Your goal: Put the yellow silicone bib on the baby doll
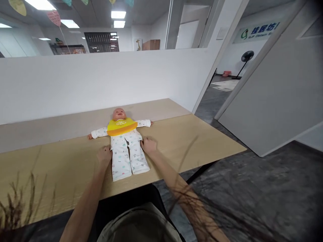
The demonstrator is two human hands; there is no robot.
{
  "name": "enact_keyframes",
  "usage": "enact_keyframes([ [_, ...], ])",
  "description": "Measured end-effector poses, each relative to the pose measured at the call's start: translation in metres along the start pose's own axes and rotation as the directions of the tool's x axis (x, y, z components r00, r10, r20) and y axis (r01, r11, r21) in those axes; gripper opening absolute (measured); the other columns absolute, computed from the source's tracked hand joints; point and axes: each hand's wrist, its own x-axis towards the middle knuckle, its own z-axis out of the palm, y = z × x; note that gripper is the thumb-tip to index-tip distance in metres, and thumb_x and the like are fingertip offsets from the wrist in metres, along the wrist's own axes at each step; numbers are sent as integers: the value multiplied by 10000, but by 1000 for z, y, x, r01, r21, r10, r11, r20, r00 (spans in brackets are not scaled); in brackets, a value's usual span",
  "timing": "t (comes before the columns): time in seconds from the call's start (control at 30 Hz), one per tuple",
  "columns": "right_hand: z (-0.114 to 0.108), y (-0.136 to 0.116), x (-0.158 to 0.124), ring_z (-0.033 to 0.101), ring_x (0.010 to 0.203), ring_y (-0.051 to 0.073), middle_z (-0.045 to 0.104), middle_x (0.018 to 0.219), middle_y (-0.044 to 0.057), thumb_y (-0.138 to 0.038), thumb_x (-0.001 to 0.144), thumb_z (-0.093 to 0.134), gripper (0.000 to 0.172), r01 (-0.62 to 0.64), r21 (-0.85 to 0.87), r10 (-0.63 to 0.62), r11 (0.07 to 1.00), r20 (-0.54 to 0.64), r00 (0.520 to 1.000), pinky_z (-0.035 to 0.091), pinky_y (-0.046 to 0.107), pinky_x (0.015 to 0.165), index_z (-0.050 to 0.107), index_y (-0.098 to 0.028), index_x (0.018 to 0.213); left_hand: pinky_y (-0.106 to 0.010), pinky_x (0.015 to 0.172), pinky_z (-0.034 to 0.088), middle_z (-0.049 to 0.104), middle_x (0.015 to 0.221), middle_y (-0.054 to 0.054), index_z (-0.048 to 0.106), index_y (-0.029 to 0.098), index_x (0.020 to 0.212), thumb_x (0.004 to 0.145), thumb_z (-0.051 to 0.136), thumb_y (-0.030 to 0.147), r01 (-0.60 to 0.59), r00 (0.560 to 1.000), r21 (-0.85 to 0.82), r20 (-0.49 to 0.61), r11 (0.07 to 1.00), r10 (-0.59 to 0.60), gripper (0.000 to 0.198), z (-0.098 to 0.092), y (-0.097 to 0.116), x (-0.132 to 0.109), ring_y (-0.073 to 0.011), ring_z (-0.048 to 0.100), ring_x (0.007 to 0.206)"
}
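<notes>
A baby doll (119,115) lies on its back on the table, head toward the wall and arms stretched out sideways. It wears a yellow bib (121,125) with an orange lower edge, a white patterned top (143,123) and matching white baby pants (121,158). My left hand (104,155) is closed at the left side of the pants, near the hip. On the other side, my right hand (149,144) has its fingers curled on the pants' right edge, just below the top's hem. The fingertips of both hands are partly hidden.
The light wooden table (186,137) runs along a white wall (101,80), with a grey strip (50,132) at its back. To the right stand a doorway and a grey door panel (272,90). A black fan (247,56) is beyond. Blurred hair strands cross the lower view.
</notes>
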Motion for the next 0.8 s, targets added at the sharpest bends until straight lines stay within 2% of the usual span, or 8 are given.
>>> enact_keyframes([
  [0.1,3,-3,4,652,1036,237,654,1205,167,-308,1054,346,398,-4,2,4,1000,26,1000,446,315,829,644,-125,1242,-423,901,465,658,1260,-219,674,104,1180,954,457,302,62,998,-19,-19,998,-62,372,-4,4,-2,-326,621,1136],
  [0.23,2,-1,2,644,1072,243,659,1205,183,-345,1046,377,427,-8,-1,8,1000,32,999,462,311,860,685,-100,1212,-420,824,485,679,1176,-227,676,84,1110,945,460,306,158,985,-72,-60,985,-162,351,-12,8,-8,-332,640,1066],
  [0.37,-2,-3,-2,630,1126,266,651,1222,200,-350,1038,392,428,-7,-10,7,1000,24,1000,490,340,890,672,-100,1245,-404,798,471,680,1126,-166,661,87,1109,947,431,273,116,990,-110,-70,987,-124,337,-17,6,-18,-291,627,1021],
  [0.5,-3,-3,-3,615,1162,282,641,1245,213,-388,1035,408,443,4,-20,-4,1000,-8,1000,502,368,925,655,-102,1267,-435,812,460,660,1086,-152,651,66,1101,964,415,340,98,992,-124,-63,987,-107,387,-18,5,-21,-287,602,998],
  [0.63,-2,-1,-1,624,1143,275,644,1239,201,-386,1028,420,433,19,-9,-19,1000,11,1000,504,355,928,654,-106,1263,-434,809,457,646,988,-115,652,54,1052,959,428,387,88,994,-133,-56,987,-97,412,-18,6,-20,-252,576,938],
  [0.8,1,3,1,630,1119,287,659,1199,183,-375,1015,434,413,34,5,-33,999,-25,999,510,369,915,656,-106,1234,-420,783,434,653,992,-130,663,55,1043,943,420,353,65,995,-144,-69,987,-76,398,-16,4,-20,-236,557,900],
])
